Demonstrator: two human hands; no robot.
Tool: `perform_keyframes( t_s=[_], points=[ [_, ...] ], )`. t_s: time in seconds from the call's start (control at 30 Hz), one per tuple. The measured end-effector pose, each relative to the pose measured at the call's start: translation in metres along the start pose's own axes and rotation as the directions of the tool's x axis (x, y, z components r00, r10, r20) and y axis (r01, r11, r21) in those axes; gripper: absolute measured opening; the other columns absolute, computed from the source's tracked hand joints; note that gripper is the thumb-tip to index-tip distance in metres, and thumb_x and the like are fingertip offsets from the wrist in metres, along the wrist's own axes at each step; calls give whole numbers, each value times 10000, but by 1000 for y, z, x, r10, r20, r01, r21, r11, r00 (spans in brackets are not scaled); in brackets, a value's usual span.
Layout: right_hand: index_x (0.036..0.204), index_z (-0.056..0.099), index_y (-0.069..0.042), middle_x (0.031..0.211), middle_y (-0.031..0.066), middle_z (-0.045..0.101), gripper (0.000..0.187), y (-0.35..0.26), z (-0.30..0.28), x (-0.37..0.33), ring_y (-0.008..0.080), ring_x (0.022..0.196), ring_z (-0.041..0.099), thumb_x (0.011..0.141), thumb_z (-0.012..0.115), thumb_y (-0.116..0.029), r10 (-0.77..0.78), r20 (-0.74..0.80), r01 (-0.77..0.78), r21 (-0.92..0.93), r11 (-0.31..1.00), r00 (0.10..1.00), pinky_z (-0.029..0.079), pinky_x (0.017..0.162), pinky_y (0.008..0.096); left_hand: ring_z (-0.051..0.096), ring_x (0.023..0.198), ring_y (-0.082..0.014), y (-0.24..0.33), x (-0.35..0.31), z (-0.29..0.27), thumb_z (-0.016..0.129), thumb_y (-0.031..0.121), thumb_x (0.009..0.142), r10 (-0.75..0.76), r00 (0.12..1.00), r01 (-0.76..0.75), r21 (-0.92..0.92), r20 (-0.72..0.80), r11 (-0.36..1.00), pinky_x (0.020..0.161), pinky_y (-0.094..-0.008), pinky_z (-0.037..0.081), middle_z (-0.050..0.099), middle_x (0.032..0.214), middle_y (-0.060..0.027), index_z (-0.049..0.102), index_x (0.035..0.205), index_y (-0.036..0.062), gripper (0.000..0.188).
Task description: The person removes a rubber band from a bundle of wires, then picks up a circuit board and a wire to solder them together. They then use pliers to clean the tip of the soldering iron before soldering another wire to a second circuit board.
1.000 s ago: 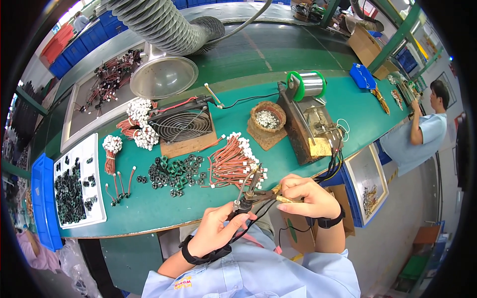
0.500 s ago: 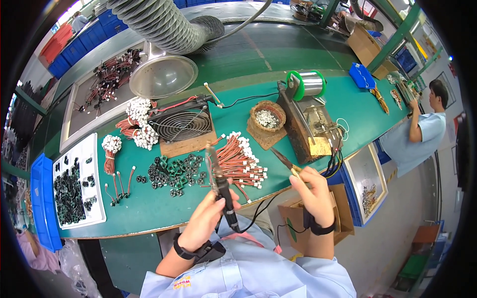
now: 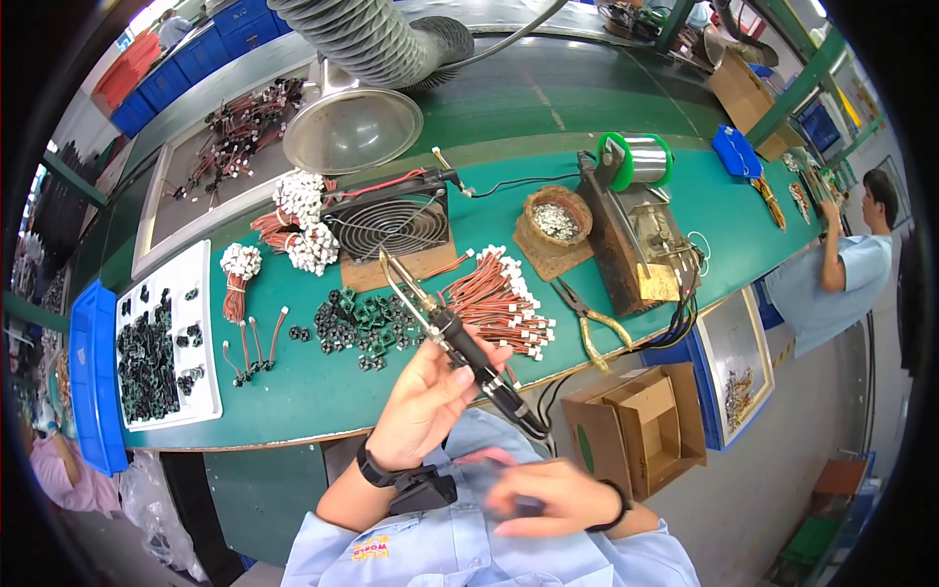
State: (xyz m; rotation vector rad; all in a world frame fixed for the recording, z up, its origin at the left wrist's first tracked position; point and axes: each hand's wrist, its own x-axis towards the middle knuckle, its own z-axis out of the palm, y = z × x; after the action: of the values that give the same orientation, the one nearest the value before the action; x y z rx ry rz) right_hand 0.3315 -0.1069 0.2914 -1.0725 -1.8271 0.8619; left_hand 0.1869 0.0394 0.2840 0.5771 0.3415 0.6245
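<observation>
A soldering iron (image 3: 465,347) with a black handle and a metal tip assembly is gripped in my left hand (image 3: 423,401), its tip pointing up and away over the table. My right hand (image 3: 559,497), smeared by motion, is in front of my shirt, fingers curled around something dark that I cannot make out. Pliers (image 3: 594,328) with yellowish handles lie spread on the table's front edge. Beneath and beside the iron are a bundle of red-and-black wires with white connectors (image 3: 501,308) and a heap of small black and green parts (image 3: 367,323).
A caged fan (image 3: 391,227) stands at the back, near a metal extraction hood (image 3: 354,132). To the right are a bowl of metal bits (image 3: 554,220) and a solder spool (image 3: 641,161). A white tray (image 3: 203,391) stands left. Below sits a cardboard box (image 3: 636,430); a co-worker (image 3: 831,264) is at right.
The pliers have left my right hand and now lie on the table. That hand has moved down and left to my shirt. The soldering iron's tip has swung further left.
</observation>
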Motion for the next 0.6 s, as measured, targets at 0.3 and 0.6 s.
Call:
perform_keyframes(
  t_s=[0.3,0.6],
  points=[
    [1206,461,-49,929,111,563,492,51,42,30,165,796,558,774,682,-130,105,-709,33,179,983,697,468,706,293,514,1090,-207,-8,-9,8,583,35,843,-179,978,142,295,102,945,962,-347,380,504,1228,-99,436,1260,21,442],
    [1116,470,-60,973,116,510,380,71,-2,22,171,802,522,797,648,-166,45,-900,-99,2,995,434,441,744,301,584,831,-279,14,-65,-35,525,-95,746,644,692,-182,942,327,-283,856,-417,420,599,919,-132,582,957,5,240]
  ],
)
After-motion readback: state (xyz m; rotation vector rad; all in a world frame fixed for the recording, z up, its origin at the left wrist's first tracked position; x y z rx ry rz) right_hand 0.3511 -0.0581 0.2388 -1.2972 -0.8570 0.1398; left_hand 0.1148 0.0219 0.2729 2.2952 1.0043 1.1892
